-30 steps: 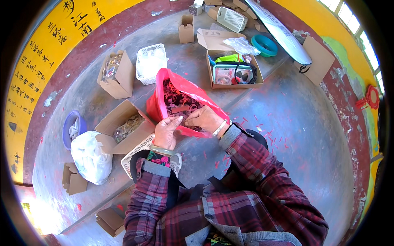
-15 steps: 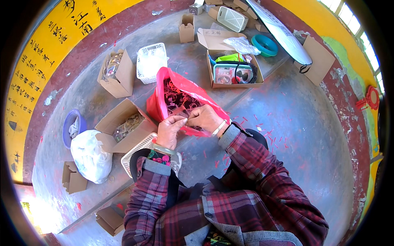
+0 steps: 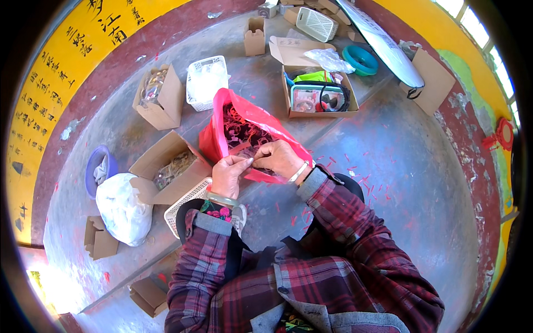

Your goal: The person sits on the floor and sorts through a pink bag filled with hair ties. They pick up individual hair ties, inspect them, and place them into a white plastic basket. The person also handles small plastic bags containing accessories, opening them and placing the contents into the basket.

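A pinkish-red plastic bag (image 3: 286, 140) stands in front of me, its mouth wide open. Many thin, curled red and pink pieces (image 3: 240, 129) fill it. Over the bag's near rim, my left hand (image 3: 229, 173) and my right hand (image 3: 279, 159) meet with their fingertips pinched close together. Something small and partly see-through shows at the fingertips; its kind is too hidden to tell. A pale bangle (image 3: 220, 198) circles my left wrist, and a white band (image 3: 298, 171) my right.
Left of the bag are an open carton of packets (image 3: 166, 191), a white basket (image 3: 189, 198) by my leg, a stuffed white plastic bag (image 3: 123, 211) and a purple basin (image 3: 101, 169). Beyond stand a white basket (image 3: 194, 75) and a box of supplies (image 3: 322, 115). Red scraps (image 3: 363, 180) litter the floor at right.
Both hands stay together at the bag's rim, fingers still pinched, with only slight finger movement. The whole view has shifted a little.
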Demonstrator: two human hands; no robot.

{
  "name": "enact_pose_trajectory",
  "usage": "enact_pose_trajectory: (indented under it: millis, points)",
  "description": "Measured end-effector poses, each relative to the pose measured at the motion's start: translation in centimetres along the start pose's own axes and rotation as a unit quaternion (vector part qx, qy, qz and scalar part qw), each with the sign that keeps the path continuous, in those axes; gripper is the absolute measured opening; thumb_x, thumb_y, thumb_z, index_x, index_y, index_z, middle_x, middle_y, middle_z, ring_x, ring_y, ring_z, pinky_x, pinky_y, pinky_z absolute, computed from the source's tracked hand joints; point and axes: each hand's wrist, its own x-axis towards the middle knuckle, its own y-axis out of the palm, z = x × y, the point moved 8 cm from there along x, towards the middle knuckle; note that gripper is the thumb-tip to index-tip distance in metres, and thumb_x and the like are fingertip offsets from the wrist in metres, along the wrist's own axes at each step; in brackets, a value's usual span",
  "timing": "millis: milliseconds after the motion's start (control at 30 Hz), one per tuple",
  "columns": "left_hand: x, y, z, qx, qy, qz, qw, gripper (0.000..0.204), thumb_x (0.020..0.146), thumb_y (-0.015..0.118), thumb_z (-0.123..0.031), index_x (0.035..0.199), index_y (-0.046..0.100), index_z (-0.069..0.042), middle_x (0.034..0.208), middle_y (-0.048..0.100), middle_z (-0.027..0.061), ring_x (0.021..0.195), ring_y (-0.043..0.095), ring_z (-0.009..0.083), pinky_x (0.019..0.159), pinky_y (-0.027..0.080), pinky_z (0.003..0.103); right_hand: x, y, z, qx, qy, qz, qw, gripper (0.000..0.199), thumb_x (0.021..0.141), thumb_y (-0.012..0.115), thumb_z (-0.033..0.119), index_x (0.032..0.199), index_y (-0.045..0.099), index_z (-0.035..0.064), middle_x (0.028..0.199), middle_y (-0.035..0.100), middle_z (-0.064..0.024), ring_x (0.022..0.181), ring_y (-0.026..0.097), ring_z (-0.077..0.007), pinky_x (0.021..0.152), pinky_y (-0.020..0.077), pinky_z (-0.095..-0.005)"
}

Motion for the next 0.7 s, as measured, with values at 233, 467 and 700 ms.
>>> enact_pose_trajectory:
  millis: [233, 467, 700]
  points:
    - [-0.4, 0.5, -0.7, 0.06, 0.02, -0.015, 0.998, 0.01, 0.077, 0.066, -0.004, 0.078, 0.057, 0.0, 0.072, 0.061, 0.0065, 0.061, 0.056, 0.0113, 0.056, 0.047, 0.022, -0.2, -0.3, 0.5, 0.01, 0.013, 0.005, 1.0, 0.017, 0.07, 0.07, 0.013, 0.077, 0.066, -0.0015, 0.067, 0.063, -0.0081, 0.062, 0.056, -0.0102, 0.059, 0.0455, -0.026]
    - [-0.2, 0.1, -0.7, 0.112, 0.049, -0.009, 0.992, 0.015, 0.075, 0.07, -0.007, 0.072, 0.056, -0.004, 0.069, 0.059, 0.0034, 0.055, 0.053, 0.0086, 0.048, 0.044, 0.02, 0.1, 0.0, -0.1, 0.02, 0.025, 0.02, 0.999, 0.017, 0.071, 0.07, 0.013, 0.077, 0.066, -0.0023, 0.065, 0.06, -0.004, 0.061, 0.052, -0.0076, 0.056, 0.0429, -0.0244]
    - [-0.2, 0.5, -0.7, 0.105, 0.038, -0.006, 0.994, 0.013, 0.078, 0.069, -0.011, 0.079, 0.059, -0.003, 0.072, 0.06, 0.0031, 0.058, 0.054, 0.008, 0.048, 0.045, 0.02, -0.2, -0.2, 0.0, 0.057, 0.053, 0.02, 0.997, 0.016, 0.073, 0.07, 0.013, 0.078, 0.066, -0.0014, 0.069, 0.061, -0.0029, 0.063, 0.052, -0.0073, 0.058, 0.0416, -0.0222]
